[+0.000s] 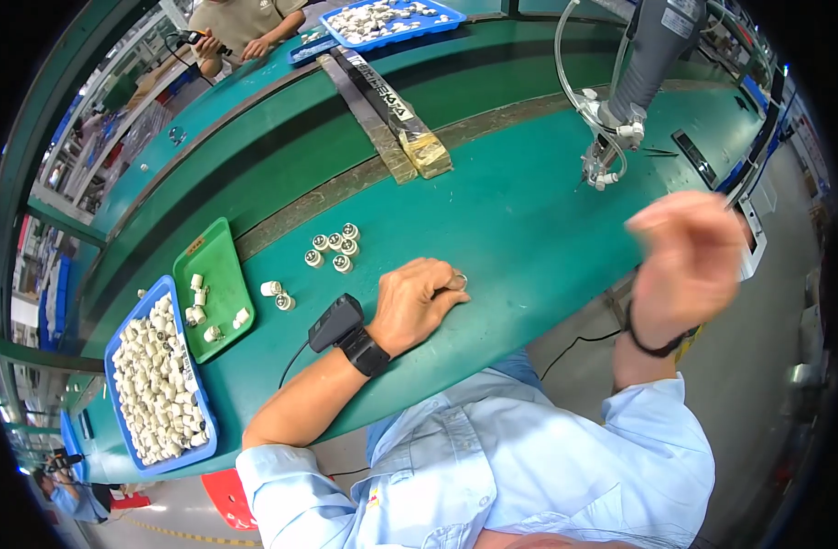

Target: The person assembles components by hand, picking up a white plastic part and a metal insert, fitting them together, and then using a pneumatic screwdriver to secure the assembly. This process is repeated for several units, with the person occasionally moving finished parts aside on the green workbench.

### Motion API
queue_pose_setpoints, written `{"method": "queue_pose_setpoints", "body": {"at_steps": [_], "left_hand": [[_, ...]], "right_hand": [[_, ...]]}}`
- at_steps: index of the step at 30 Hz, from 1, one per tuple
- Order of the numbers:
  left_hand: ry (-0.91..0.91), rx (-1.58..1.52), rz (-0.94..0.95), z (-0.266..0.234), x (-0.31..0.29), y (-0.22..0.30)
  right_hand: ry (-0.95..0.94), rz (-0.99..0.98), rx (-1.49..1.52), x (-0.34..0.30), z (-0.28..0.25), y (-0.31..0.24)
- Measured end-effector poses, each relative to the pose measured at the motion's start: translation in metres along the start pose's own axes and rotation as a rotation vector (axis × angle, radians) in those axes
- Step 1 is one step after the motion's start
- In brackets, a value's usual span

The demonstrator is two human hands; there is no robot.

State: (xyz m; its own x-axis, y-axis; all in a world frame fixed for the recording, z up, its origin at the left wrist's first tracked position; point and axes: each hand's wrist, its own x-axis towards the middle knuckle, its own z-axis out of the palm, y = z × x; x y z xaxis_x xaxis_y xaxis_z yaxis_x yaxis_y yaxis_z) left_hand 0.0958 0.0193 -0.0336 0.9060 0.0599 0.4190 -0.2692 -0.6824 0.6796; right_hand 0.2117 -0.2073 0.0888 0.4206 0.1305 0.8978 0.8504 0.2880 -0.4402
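Observation:
My left hand [414, 300] rests on the green tabletop, its thumb and forefinger pinched around a small pale part [463, 282]. Only a rounded edge of that part shows past the fingertips. A dark device is strapped at my left wrist. My right hand [689, 261] is raised off to the right, past the table's near edge, its fingers smeared by motion. Left of my left hand stands a loose cluster of small white cylindrical parts with dark tops [343, 263]. Two more white cylinders [284, 301] lie closer to the trays.
A blue tray [210, 430] heaped with white cylinders and a green tray [238, 288] with several sit at left. Taped bars [391, 110] cross the far ledge. At far right hangs a tool with hoses [611, 137]. Across the table, a person holds a handheld device near another blue tray [396, 37].

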Motion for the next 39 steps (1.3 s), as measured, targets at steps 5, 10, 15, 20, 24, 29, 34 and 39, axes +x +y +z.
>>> {"method": "queue_pose_setpoints", "body": {"at_steps": [5,10,15,20,24,29,34,39], "left_hand": [[-0.006,0.008,-0.063,-0.003,-0.001,-0.005],[0.069,0.031,-0.022,-0.004,-0.008,-0.003],[0.129,-0.016,-0.059,0.000,-0.011,-0.005],[0.127,-0.026,-0.135,0.002,-0.012,-0.001],[0.140,-0.050,-0.152,0.004,-0.010,0.002],[0.164,-0.035,-0.179,0.004,-0.013,0.001],[0.168,-0.062,-0.174,0.004,-0.011,0.001],[0.157,-0.074,-0.166,0.002,-0.011,0.002]], "right_hand": [[0.375,-0.109,0.073,0.077,-0.021,0.031],[0.012,0.155,0.303,0.117,-0.015,0.067],[0.162,0.270,0.341,0.118,0.040,0.047],[-0.131,0.303,0.410,0.101,0.040,0.047],[-0.259,0.340,0.326,0.077,0.061,0.034],[-0.289,0.164,0.657,0.056,0.104,0.030],[-0.145,0.225,0.496,0.043,0.119,0.022],[-0.128,0.272,0.493,0.037,0.123,0.020]]}}
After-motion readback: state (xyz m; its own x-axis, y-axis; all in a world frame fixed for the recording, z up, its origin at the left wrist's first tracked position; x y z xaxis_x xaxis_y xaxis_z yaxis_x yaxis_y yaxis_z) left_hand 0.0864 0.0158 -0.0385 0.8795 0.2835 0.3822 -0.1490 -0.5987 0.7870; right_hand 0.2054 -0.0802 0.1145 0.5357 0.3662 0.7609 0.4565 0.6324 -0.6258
